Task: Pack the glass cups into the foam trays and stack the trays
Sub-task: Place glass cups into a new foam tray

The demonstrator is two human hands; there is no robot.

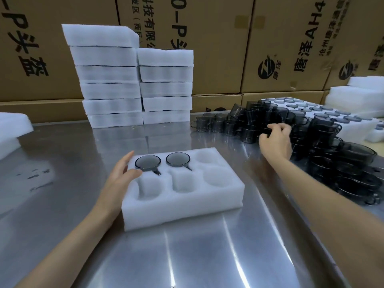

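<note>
Glass cups (276,121) lay heaped on the table (187,246) at about two o'clock from the foam tray (182,204), whose long axis ran nine to three before me. My right hand (276,140) was nearer, fingers curled in among the heap, though I could not tell whether they held one. My left hand (122,173) rested with relaxed fingers on the tray's nine o'clock end, beside the two seated cups (148,162) in the far row; four pockets stood empty.
</note>
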